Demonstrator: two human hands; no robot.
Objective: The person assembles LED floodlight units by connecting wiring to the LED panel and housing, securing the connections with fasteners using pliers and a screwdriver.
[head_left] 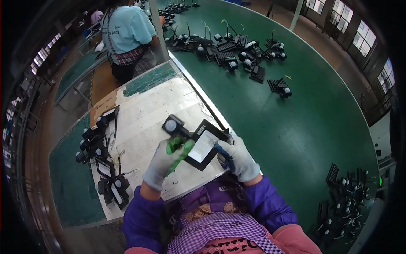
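Observation:
Above the white work board [146, 127] a black floodlight [204, 146] with a pale front panel is held tilted. Its sensor head [172, 125], black with a white dome, sticks out at the upper left. My right hand [237, 157], in a white glove with blue fingertips, grips the lamp's right edge. My left hand [165, 160], in a white glove with green fingertips, is closed at the lamp's left side, near the sensor joint; whether it pinches a part there is too small to tell.
Several similar lamps [105, 167] lie on the board's left side. The green belt [287, 135] on the right carries lamp clusters at the far end [226, 53] and near right [344, 203]. A metal rail [198, 91] separates board and belt. A co-worker [129, 34] is beyond the board.

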